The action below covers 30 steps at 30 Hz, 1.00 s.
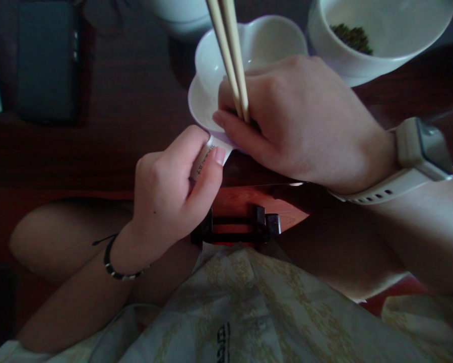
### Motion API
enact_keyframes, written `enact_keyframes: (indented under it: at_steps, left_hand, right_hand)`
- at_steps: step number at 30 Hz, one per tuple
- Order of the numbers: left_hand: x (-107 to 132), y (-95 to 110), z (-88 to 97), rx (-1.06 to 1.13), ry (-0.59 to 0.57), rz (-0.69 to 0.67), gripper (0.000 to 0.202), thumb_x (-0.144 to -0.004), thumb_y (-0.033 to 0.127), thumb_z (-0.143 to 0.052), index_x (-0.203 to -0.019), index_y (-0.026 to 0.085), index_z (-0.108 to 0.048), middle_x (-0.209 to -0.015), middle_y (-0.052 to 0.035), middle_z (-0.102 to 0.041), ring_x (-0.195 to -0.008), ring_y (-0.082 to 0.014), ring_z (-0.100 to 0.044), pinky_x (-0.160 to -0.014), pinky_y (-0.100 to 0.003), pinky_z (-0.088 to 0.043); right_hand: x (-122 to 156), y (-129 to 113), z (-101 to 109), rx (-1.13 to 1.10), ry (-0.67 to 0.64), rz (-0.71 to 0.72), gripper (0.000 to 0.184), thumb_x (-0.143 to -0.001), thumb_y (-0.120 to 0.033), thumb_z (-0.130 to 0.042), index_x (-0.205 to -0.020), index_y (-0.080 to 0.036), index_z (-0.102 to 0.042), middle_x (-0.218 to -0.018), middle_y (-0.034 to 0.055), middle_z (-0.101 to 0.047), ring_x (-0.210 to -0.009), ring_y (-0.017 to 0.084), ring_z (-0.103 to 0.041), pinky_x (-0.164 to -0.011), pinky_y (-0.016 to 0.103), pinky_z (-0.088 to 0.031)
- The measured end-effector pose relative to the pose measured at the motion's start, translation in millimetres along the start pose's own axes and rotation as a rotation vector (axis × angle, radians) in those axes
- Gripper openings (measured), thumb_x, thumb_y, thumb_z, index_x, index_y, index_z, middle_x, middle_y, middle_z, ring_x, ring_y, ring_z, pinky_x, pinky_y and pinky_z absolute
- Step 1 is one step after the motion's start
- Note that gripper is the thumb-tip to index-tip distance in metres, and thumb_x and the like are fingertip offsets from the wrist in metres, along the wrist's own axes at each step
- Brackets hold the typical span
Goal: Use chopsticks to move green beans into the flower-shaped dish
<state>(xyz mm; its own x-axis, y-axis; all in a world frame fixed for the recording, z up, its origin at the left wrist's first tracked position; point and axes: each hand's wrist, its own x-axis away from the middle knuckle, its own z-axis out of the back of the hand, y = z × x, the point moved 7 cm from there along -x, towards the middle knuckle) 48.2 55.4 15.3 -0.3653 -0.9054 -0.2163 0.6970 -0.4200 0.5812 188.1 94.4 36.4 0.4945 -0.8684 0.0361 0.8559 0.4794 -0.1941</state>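
My left hand (169, 186) is closed around the short white handle (203, 161) of a lobed white bowl (275, 38), thumb on top. Small dark printed characters show on that handle. A pair of pale chopsticks (228, 45) is gripped in my right hand (290, 111), which lies across the near right part of the bowl. They slant up past the top edge of the picture; their lower ends disappear among my fingers. Part of the bowl's inside is hidden by my right hand, and the visible part looks white and glossy.
To the right stands a larger white bowl (411, 35) holding a dark green-brown clump (351, 39). Another white vessel (181, 12) is cut off at the top. A dark rectangular case (47, 60) lies left on the dark wooden table (135, 116). My knees are under its edge.
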Motion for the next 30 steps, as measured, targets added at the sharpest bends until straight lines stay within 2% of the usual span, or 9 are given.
enact_keyframes:
  at_steps: [7, 17, 22, 30]
  left_hand:
    - [-1.5, 0.9, 0.6, -0.008, -0.028, 0.000, 0.022, -0.103, 0.029, -0.052, -0.086, 0.021, -0.061, -0.061, 0.0024, -0.059, -0.051, -0.0131, -0.054, -0.053, -0.028, -0.036]
    - [0.0, 0.3, 1.0, -0.021, -0.055, -0.025, 0.020, -0.103, 0.027, -0.051, -0.086, 0.019, -0.058, -0.059, 0.0046, -0.053, -0.049, -0.0121, -0.050, -0.053, -0.028, -0.032]
    - [1.5, -2.4, 0.0, -0.001, -0.052, -0.023, 0.021, -0.106, 0.029, -0.049, -0.093, 0.018, -0.061, -0.063, 0.0033, -0.057, -0.052, -0.0130, -0.056, -0.055, -0.028, -0.034]
    - [2.4, -3.3, -0.7, 0.016, -0.067, -0.019, 0.021, -0.106, 0.029, -0.048, -0.089, 0.019, -0.058, -0.064, 0.0036, -0.056, -0.053, -0.0126, -0.055, -0.056, -0.028, -0.034]
  right_hand:
    - [0.1, -1.8, 0.5, -0.026, 0.033, 0.029, 0.040, -0.112, -0.042, -0.038, -0.117, -0.023, -0.073, -0.105, 0.0093, -0.077, -0.083, 0.027, -0.068, -0.065, 0.037, -0.032]
    - [0.3, -2.0, -1.7, -0.088, 0.104, 0.067, 0.034, -0.110, -0.037, -0.044, -0.103, -0.018, -0.072, -0.091, 0.0061, -0.072, -0.070, 0.018, -0.057, -0.062, 0.034, -0.025]
    - [-0.5, -2.2, -2.7, -0.108, 0.075, 0.050, 0.035, -0.110, -0.038, -0.043, -0.099, -0.018, -0.070, -0.090, 0.0063, -0.072, -0.068, 0.017, -0.054, -0.062, 0.033, -0.022]
    - [-1.2, -1.7, -3.9, -0.122, 0.073, 0.044, 0.035, -0.110, -0.039, -0.043, -0.099, -0.019, -0.069, -0.091, 0.0054, -0.072, -0.068, 0.016, -0.054, -0.062, 0.034, -0.021]
